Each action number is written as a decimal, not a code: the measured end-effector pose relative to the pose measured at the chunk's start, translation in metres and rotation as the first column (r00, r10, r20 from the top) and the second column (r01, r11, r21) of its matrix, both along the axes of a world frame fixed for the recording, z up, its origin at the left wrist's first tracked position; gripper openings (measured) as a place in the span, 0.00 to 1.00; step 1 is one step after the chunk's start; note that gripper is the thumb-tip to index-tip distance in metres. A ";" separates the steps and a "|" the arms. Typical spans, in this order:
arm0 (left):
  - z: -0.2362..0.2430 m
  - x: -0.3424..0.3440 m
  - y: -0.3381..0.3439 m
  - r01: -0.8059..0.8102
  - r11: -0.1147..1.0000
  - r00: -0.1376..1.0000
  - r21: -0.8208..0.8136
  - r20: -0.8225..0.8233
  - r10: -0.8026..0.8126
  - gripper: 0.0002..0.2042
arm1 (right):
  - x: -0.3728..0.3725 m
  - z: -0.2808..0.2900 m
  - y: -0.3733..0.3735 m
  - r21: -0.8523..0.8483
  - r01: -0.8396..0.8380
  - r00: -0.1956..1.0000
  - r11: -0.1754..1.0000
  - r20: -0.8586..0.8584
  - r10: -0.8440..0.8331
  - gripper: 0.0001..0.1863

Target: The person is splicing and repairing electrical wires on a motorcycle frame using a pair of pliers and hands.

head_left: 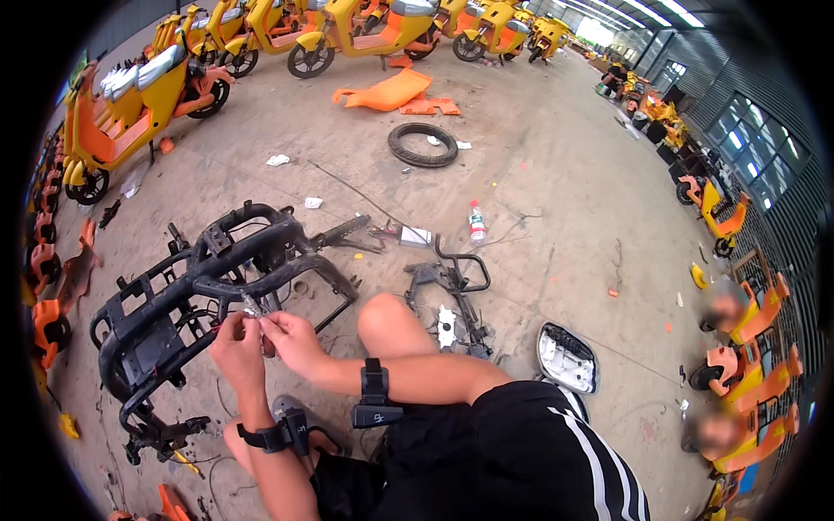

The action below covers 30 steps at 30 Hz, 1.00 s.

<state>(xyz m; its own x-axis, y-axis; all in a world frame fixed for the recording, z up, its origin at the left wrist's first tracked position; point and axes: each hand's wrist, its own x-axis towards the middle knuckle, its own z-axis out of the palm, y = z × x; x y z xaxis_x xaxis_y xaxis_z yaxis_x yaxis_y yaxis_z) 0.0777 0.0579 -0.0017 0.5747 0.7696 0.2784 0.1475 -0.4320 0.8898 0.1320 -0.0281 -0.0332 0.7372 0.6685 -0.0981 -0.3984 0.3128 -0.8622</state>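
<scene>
A bare black scooter frame (217, 278) of bent tubes lies on the floor at my left. At its near side, my left hand (237, 349) and my right hand (295, 346) meet with fingertips pinched together. Between and just beyond them shows a small pale, metallic-looking piece (252, 306), too small to name. Something thin and reddish-brown sticks out below my right fingers; what it is I cannot tell. Thin wires run inside the frame close to my left hand. Each of my wrists wears a black strap with a small box.
Beyond my knee lie black metal brackets (452, 282), a white box (415, 236), a plastic bottle (477, 224) and a tire (423, 145). A light shell (567, 358) lies right of me. An orange panel (382, 90) rests farther off. Yellow scooters (365, 33) line the back and sides.
</scene>
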 end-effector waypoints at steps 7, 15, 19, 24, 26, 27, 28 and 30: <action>0.004 -0.003 0.001 0.146 0.936 0.981 -0.321 0.172 -0.094 0.11 | -0.009 -0.001 0.005 0.038 0.070 0.997 0.997 0.035 -0.071 0.07; 0.011 -0.006 -0.011 0.160 0.952 0.980 -0.262 0.155 -0.122 0.15 | -0.013 -0.008 0.000 0.009 0.048 0.997 0.999 0.055 -0.049 0.09; 0.015 -0.003 -0.015 0.116 0.952 0.990 -0.282 0.108 -0.089 0.14 | -0.013 -0.008 -0.002 0.089 0.021 0.998 0.996 -0.060 -0.015 0.09; 0.014 -0.003 -0.016 0.086 0.939 0.990 -0.334 0.134 -0.044 0.14 | -0.007 -0.001 -0.016 0.012 -0.185 0.975 0.983 -0.127 0.185 0.14; 0.008 -0.003 -0.013 0.126 0.928 0.982 -0.352 0.180 -0.065 0.14 | -0.005 0.002 -0.019 0.026 -0.263 0.955 0.965 -0.134 0.264 0.17; 0.008 -0.003 -0.011 0.152 0.925 0.978 -0.350 0.191 -0.088 0.14 | -0.005 0.004 -0.022 0.048 -0.285 0.950 0.957 -0.117 0.288 0.18; 0.006 -0.004 -0.009 0.160 0.922 0.975 -0.353 0.203 -0.091 0.13 | -0.006 0.008 -0.024 0.070 -0.307 0.945 0.949 -0.099 0.313 0.19; 0.007 -0.004 -0.007 0.182 0.916 0.968 -0.357 0.230 -0.103 0.13 | -0.005 0.011 -0.027 0.141 -0.357 0.921 0.924 -0.116 0.373 0.21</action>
<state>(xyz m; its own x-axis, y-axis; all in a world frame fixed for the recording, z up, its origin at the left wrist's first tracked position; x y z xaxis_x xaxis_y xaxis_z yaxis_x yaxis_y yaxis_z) 0.0733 0.0507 0.0055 0.6482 0.7536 0.1094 -0.0906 -0.0663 0.9937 0.1268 -0.0552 -0.0225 0.4244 0.9012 -0.0876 -0.6156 0.2162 -0.7579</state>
